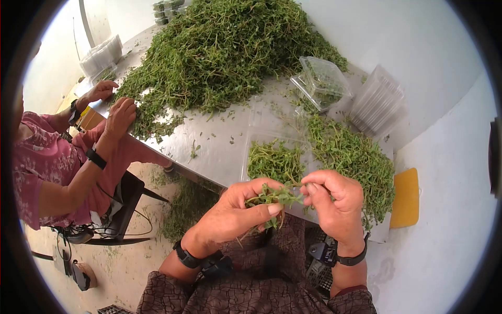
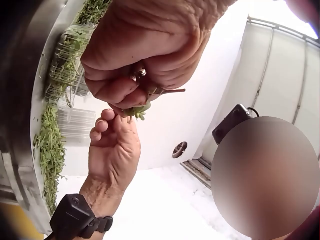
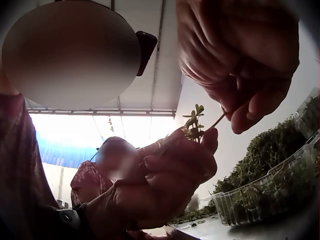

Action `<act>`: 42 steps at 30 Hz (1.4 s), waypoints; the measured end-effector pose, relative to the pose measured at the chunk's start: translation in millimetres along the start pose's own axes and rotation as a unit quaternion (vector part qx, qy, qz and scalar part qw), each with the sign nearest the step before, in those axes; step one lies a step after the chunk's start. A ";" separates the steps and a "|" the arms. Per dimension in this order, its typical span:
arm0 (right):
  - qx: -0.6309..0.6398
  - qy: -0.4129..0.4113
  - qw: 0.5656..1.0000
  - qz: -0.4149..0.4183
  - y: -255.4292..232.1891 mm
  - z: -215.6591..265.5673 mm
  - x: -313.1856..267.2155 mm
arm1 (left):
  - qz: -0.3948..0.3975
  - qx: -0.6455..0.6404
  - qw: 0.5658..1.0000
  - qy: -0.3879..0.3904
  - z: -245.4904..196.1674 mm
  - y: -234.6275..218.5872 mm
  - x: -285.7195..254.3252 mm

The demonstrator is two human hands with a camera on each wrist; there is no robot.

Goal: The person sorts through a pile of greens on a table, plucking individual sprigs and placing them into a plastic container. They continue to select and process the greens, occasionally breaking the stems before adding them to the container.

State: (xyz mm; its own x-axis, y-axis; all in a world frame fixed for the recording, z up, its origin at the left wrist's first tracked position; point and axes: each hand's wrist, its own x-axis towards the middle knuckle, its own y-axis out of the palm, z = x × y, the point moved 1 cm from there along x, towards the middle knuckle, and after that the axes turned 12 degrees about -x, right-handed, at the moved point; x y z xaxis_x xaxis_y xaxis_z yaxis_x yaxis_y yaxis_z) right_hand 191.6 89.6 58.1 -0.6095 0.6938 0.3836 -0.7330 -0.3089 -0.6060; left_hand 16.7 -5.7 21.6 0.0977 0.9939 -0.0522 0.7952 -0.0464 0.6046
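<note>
My left hand [image 1: 222, 217] holds a small bunch of leafy green sprigs [image 1: 277, 198] between thumb and curled fingers, over the table's front edge. Close beside it, my right hand [image 1: 340, 201] pinches a thin stem [image 3: 218, 120] at the bunch's edge between thumb and fingertips. Just beyond both hands, a clear plastic clamshell box [image 1: 244, 159] lies with its lid back and sprigs [image 1: 274, 159] inside. Right of that box, a smaller heap of the same greens [image 1: 355, 167] spreads to the table's right edge.
A big mound of greens [image 1: 225, 52] covers the back of the metal table [image 1: 209, 149]. A filled clamshell [image 1: 324, 86] and a stack of nested clear boxes [image 1: 379, 104] stand at the right by the wall. Another person's hands [image 1: 121, 116] touch the mound at left.
</note>
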 end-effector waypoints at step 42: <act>-0.298 -0.120 0.946 -0.039 32.1 -10.5 53.1 | -0.123 -0.051 0.984 0.115 -13.0 -52.7 -18.1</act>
State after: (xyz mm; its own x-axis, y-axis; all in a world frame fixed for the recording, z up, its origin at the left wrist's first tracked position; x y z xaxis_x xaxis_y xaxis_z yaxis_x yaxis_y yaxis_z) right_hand 138.8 123.3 51.7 -0.6644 0.5099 0.5464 -0.5212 0.2080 -0.8277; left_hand -34.8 -19.9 1.0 -0.2382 0.9707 -0.0325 0.7123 0.1974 0.6736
